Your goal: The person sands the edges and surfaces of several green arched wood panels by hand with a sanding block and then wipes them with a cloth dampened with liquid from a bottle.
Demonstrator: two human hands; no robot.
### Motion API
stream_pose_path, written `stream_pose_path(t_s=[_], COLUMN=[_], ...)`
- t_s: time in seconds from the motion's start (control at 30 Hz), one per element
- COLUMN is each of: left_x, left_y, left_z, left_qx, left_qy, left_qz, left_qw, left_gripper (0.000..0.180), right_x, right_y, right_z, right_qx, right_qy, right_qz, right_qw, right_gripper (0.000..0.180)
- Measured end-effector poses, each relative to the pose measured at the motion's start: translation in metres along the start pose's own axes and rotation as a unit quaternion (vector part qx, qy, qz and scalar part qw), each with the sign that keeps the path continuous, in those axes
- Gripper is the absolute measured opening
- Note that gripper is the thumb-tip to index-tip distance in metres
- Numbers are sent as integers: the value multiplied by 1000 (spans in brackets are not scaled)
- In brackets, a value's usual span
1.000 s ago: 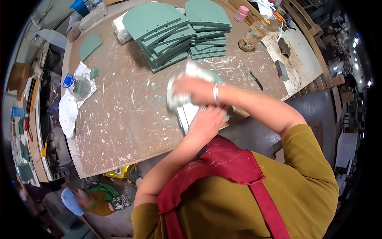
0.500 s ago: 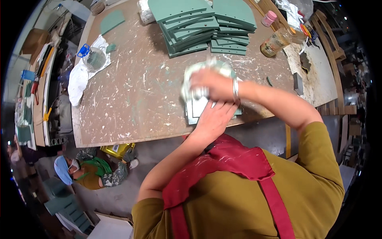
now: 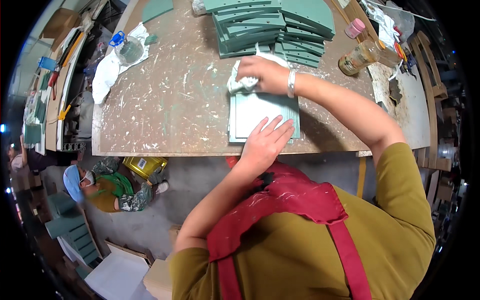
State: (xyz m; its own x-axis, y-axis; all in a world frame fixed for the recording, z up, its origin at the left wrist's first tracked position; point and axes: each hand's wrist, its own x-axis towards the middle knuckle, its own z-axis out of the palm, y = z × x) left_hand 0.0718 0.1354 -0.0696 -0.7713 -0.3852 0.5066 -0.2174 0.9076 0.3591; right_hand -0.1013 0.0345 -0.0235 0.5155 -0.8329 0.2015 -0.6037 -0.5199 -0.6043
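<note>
A flat, pale green panel lies near the table's front edge, its surface catching the light. My left hand rests on its near part with fingers stretched out and spread. At the panel's far end, my right hand is closed around a crumpled white cloth that touches the surface. The cloth and hand cover that far end. Beyond them stand stacks of green boards with curved outlines and small holes along their edges.
A clear jug with a blue handle stands on a white rag at the left. On the right are a jar of brownish liquid and a pink-lidded jar. Another person is low beside the table, near a yellow container.
My right hand has moved with the cloth toward the panel's far end, away from my left hand, which stays on the near part. The whole view has shifted slightly.
</note>
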Motion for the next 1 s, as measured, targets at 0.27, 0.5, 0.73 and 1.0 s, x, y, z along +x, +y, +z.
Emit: stream_pose_path(t_s=[0.27, 0.5, 0.73, 1.0], left_x=[2, 46, 60, 63], left_y=[7, -76, -106, -109], left_z=[-1, -35, -10, -14], left_qx=[4, -47, -136, -149], left_qy=[35, 208, 19, -20], left_qz=[-38, -259, -367, -352], left_qw=[999, 942, 920, 924], left_gripper=[29, 34, 37, 37], right_x=[-25, -65, -82, -49], right_y=[11, 6, -61, -6], right_z=[-30, -73, 31, -12], right_qx=[-49, -54, -88, -164], right_qy=[-45, 119, 52, 157], right_qz=[91, 184, 33, 233], right_qw=[994, 974, 994, 946], right_gripper=[28, 27, 29, 27])
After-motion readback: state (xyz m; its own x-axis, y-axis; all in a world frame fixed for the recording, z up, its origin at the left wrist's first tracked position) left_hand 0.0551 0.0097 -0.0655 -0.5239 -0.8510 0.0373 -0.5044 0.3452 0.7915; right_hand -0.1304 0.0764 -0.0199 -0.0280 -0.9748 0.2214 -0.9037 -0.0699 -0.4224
